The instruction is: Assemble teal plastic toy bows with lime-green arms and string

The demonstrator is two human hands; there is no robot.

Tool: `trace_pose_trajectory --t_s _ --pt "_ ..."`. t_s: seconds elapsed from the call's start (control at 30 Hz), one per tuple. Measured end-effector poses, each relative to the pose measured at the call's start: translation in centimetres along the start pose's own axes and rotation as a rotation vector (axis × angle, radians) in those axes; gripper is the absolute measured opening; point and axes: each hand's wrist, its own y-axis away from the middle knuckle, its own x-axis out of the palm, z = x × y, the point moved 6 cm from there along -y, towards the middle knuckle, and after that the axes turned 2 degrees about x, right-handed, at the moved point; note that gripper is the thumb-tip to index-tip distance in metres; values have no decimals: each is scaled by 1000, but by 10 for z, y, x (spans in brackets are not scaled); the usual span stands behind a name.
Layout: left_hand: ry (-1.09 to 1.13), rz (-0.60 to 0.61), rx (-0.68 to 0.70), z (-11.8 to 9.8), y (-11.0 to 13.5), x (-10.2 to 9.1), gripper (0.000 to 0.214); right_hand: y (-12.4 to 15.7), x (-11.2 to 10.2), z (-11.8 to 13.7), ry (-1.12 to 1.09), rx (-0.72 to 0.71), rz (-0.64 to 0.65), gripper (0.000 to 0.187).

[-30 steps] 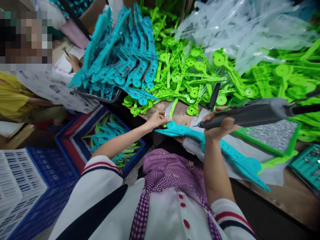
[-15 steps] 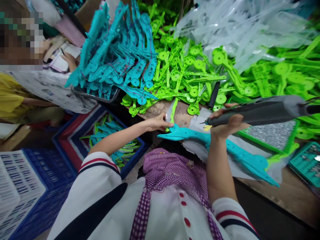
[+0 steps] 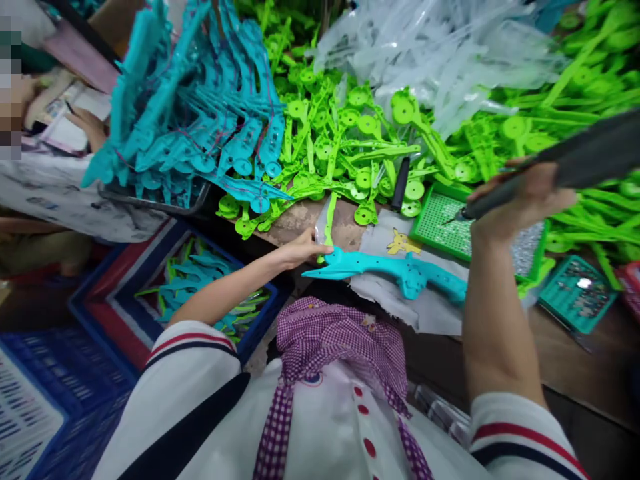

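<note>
My left hand (image 3: 304,249) is closed on the left end of a long turquoise plastic part (image 3: 383,265), which lies across the bench edge. A slim lime-green piece (image 3: 330,219) with clear film around it stands up right behind those fingers. My right hand (image 3: 525,197) grips a dark grey electric screwdriver (image 3: 595,153). The tool's thin bit points down over a green tray (image 3: 443,245) of small metal screws. My right forearm hides the far end of the turquoise part.
Lime-green parts (image 3: 350,133) pile up behind, with clear plastic bags (image 3: 425,60) on top. Turquoise parts (image 3: 200,127) stand stacked at the left. A crate (image 3: 270,303) of mixed parts sits below. A teal box (image 3: 580,293) is at the right, and a co-worker's hand (image 3: 87,127) at the far left.
My right hand has carried the screwdriver rightward, from above the turquoise part to the screw tray. My left hand keeps its hold. The view has shifted a little to the right.
</note>
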Motion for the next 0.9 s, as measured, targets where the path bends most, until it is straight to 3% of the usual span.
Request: trace_pose_trajectory --t_s 0.1,0.27,0.6,0.9 --pt "0 -17 21 3 0 0 57 -37 -8 -19 38 -192 -28 38" --pt "-1 -70 60 9 -3 0 66 -62 -13 -56 99 -168 23 44" --pt "18 -86 51 10 -5 -1 66 -59 -12 -65 178 -132 -122 25" --pt "27 -93 32 9 -5 -1 64 -61 -14 -70 140 -149 -138 26"
